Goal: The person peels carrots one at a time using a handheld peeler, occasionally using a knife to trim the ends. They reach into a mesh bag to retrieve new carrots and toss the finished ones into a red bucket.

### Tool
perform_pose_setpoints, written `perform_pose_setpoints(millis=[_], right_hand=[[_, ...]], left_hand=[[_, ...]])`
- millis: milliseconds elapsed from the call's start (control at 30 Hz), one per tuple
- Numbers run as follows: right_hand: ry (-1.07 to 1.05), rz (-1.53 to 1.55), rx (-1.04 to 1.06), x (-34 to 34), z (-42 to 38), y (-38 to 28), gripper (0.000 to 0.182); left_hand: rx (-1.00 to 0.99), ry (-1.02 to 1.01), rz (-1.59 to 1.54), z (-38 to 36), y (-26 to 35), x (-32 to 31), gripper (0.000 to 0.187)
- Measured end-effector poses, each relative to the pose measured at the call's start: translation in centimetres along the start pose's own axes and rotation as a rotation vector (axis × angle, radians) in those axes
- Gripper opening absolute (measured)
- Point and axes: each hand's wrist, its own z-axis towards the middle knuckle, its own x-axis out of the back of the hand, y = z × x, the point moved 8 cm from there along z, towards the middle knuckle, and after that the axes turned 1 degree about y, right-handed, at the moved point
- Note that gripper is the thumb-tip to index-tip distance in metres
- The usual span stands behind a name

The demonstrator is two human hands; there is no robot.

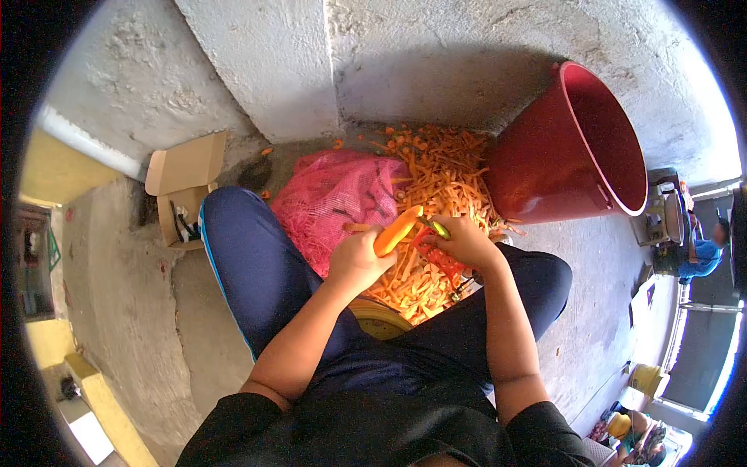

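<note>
My left hand (pixel 360 263) is closed around the thick end of an orange carrot (pixel 398 231), which points up and to the right. In my right hand (pixel 464 245), beside the carrot's tip, is a peeler with a yellow-green handle (pixel 440 229); my fingers hide much of it. Something bright red (pixel 437 255) shows just under the right hand. Below both hands a large heap of carrot peelings (pixel 447 183) spreads over the floor between my legs and up to the wall. Left of the heap lies a pink mesh sack (pixel 334 194).
A tall dark red bin (pixel 537 148) leans, mouth to the right, against the peelings. An open cardboard box (pixel 183 175) stands by my left knee. The rough wall (pixel 420 47) closes off the far side. People (pixel 704 257) are at the far right.
</note>
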Motion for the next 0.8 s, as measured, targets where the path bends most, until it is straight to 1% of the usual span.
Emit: perform_pose_setpoints(millis=[100,200,267,300,400,467,500,567,600,633,700,800], right_hand=[[-0.034,-0.023,-0.062,-0.1,0.0,0.3,0.03],[0.0,-0.004,-0.04,0.0,-0.1,0.4,0.028],[0.015,0.005,-0.015,-0.2,0.0,0.4,0.031],[0.022,0.01,-0.004,-0.3,0.0,0.5,0.032],[-0.021,0.034,0.073,-1.1,0.3,0.9,0.027],[0.004,0.015,0.06,-1.5,0.8,2.0,0.027],[0.016,0.005,0.054,-1.5,0.9,2.2,0.027],[-0.037,-0.15,-0.185,-2.5,1.3,4.1,0.022],[-0.062,-0.226,-0.306,-3.1,1.3,5.0,0.02],[-0.137,-0.213,-0.266,-4.6,1.5,5.1,0.021],[-0.282,-0.189,-0.189,-8.0,2.1,6.3,0.024],[-0.45,0.122,0.02,-13.0,2.2,5.3,0.026]], left_hand=[[-0.005,0.0,0.02,0.2,0.0,0.0,0.028],[-0.03,-0.006,0.029,0.2,0.3,0.0,0.028],[-0.045,-0.014,0.024,0.2,0.4,-0.1,0.029],[-0.068,-0.041,0.01,0.1,0.6,-0.3,0.029],[-0.123,-0.134,-0.024,-0.1,1.1,-1.0,0.03],[-0.141,-0.209,-0.032,-0.2,0.8,-2.0,0.03],[-0.222,-0.253,0.0,-0.6,1.9,-1.9,0.03],[-0.383,-0.342,0.065,-1.6,4.5,-1.7,0.03],[-0.508,-0.38,0.048,-2.4,5.4,-2.9,0.03],[-0.56,-0.395,0.006,-3.2,6.0,-3.5,0.032],[-0.455,-0.442,-0.111,-3.5,6.3,-4.0,0.031],[-0.648,-0.271,-0.283,-2.7,6.9,-3.0,0.034]])
